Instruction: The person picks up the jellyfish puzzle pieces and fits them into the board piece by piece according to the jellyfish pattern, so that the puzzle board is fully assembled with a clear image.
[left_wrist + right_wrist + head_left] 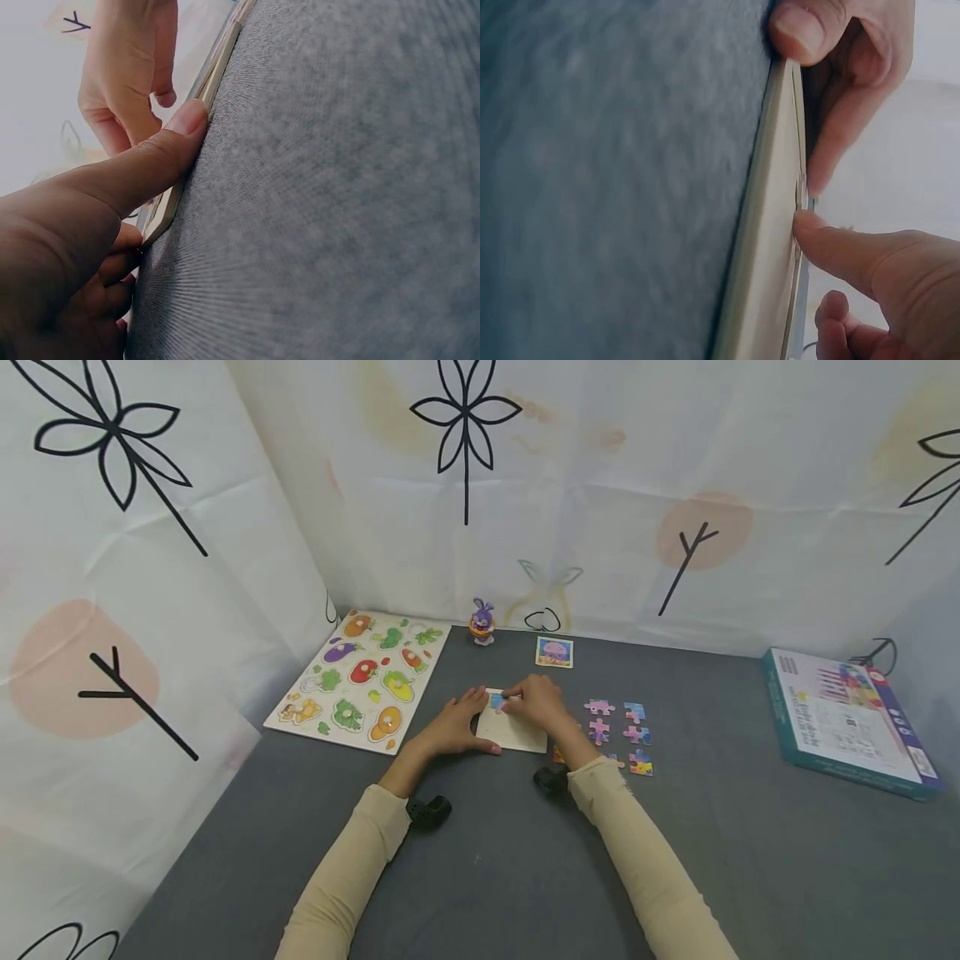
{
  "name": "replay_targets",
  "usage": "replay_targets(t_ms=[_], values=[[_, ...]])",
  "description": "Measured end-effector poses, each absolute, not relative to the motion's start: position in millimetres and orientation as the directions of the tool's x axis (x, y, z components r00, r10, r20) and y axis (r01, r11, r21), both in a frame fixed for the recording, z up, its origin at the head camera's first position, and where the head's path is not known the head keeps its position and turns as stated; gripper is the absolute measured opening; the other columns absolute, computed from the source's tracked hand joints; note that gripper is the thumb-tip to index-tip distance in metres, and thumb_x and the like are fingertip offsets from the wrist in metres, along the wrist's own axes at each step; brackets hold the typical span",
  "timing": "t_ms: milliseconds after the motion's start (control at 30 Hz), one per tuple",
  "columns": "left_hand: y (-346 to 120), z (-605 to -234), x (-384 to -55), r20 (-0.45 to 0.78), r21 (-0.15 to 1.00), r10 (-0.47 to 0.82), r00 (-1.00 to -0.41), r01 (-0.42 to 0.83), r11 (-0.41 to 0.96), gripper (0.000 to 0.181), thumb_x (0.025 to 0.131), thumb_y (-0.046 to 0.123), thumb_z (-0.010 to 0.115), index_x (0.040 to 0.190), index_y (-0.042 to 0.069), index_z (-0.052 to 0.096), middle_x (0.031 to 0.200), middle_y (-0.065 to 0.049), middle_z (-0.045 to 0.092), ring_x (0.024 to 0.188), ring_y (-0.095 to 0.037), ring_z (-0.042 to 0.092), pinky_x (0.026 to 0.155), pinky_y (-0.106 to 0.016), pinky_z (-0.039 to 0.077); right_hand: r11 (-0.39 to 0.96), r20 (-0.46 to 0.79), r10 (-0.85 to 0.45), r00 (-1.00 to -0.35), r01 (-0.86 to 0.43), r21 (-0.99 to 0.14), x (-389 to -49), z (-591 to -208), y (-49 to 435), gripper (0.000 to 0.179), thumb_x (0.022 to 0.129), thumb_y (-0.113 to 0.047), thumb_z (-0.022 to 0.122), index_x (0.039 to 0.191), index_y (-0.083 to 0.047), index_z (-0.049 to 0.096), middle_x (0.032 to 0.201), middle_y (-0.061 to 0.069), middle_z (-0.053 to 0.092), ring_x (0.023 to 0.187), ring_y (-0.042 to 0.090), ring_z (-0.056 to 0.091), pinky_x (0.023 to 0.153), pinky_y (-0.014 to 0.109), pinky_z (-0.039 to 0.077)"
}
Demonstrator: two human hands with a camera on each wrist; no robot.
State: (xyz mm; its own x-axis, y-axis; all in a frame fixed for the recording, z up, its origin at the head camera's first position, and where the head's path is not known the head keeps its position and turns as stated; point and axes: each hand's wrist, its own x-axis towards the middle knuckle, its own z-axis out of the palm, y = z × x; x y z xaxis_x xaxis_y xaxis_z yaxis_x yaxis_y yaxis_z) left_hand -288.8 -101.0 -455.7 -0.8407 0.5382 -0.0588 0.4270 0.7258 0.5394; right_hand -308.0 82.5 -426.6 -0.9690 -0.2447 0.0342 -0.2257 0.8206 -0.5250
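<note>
A pale wooden puzzle tray (517, 733) lies flat in front of the person. My left hand (453, 727) holds it by its left side, the thumb against the near edge and the other fingers at the far left corner. At the tray's upper left, a small blue and pink puzzle piece (496, 700) sits inside the frame. My right hand (542, 702) reaches over the tray and pinches at this piece with thumb and forefinger, partly covering it. In the right wrist view, the thumb tip touches the tray's surface (769, 225).
Several loose jigsaw pieces (599, 729) lie in rows right of the tray, some behind the right wrist. A picture card (554, 652) and a purple bunny figure (482, 622) stand farther back. A vegetable board (363, 681) lies left, a boxed set (851, 718) far right.
</note>
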Motion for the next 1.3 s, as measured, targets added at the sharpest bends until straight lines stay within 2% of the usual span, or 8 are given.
replay_targets(t_ms=[200,467,667,833,1000,1200,1300], values=[[-101,-455,-289,-0.067,0.544,0.543,-0.837,0.425,0.723,0.099,0.074,0.045,0.073,0.146,0.003,0.019,0.155,-0.011,0.011,0.144,-0.027,0.007,0.114,-0.051,0.006,0.814,0.035,-0.232,-0.972,-0.214,-0.540,-308,-427,79,0.028,0.080,-0.023,0.071,0.106,-0.013,0.071,0.061,0.007,0.059,0.056,0.016,0.041,0.062,0.030,0.033],[-98,-454,-289,-0.070,0.540,0.544,-0.836,0.427,0.725,0.100,0.074,0.044,0.073,0.146,0.003,0.018,0.155,-0.012,0.011,0.144,-0.026,0.006,0.115,-0.050,0.006,0.809,0.016,-0.229,-0.973,-0.199,-0.553,-310,-427,82,0.032,0.080,-0.025,0.070,0.110,-0.013,0.069,0.063,0.007,0.059,0.056,0.015,0.041,0.059,0.028,0.031],[-99,-457,-291,-0.047,0.587,0.539,-0.841,0.413,0.696,0.103,0.072,0.045,0.074,0.147,0.004,0.017,0.155,-0.011,0.010,0.144,-0.025,0.007,0.115,-0.050,0.006,0.752,0.026,-0.289,-0.957,-0.244,-0.613,-312,-426,98,0.038,0.085,-0.026,0.066,0.117,-0.006,0.064,0.048,-0.001,0.042,0.044,0.009,0.028,0.043,0.021,0.026],[-102,-458,-293,-0.023,0.604,0.566,-0.824,0.439,0.665,0.100,0.073,0.043,0.074,0.147,0.005,0.018,0.155,-0.010,0.010,0.144,-0.024,0.009,0.114,-0.051,0.005,0.727,0.025,-0.333,-0.942,-0.274,-0.630,-310,-418,133,0.041,0.089,-0.024,0.061,0.123,-0.003,0.058,0.049,-0.003,0.034,0.041,0.009,0.025,0.042,0.023,0.026],[-104,-457,-294,-0.016,0.612,0.606,-0.796,0.471,0.636,0.094,0.074,0.036,0.075,0.145,0.002,0.022,0.155,-0.012,0.010,0.143,-0.026,0.010,0.114,-0.052,0.004,0.747,0.060,-0.289,-0.955,-0.264,-0.610,-304,-408,174,0.039,0.087,-0.019,0.063,0.121,0.001,0.059,0.053,0.000,0.038,0.043,0.010,0.026,0.045,0.025,0.027],[-105,-459,-295,-0.025,0.588,0.620,-0.784,0.490,0.644,0.092,0.076,0.035,0.074,0.145,0.002,0.023,0.154,-0.013,0.010,0.143,-0.027,0.010,0.113,-0.054,0.004,0.772,0.048,-0.223,-0.974,-0.206,-0.601,-298,-407,213,0.039,0.087,-0.017,0.063,0.121,0.002,0.059,0.066,0.007,0.047,0.052,0.013,0.032,0.050,0.027,0.031],[-104,-460,-295,-0.029,0.586,0.624,-0.781,0.492,0.643,0.092,0.076,0.036,0.073,0.145,0.002,0.023,0.155,-0.012,0.010,0.143,-0.026,0.010,0.114,-0.053,0.004,0.776,0.029,-0.204,-0.979,-0.179,-0.605,-296,-410,226,0.039,0.086,-0.016,0.064,0.120,0.004,0.059,0.064,0.005,0.046,0.054,0.014,0.036,0.050,0.027,0.032]])
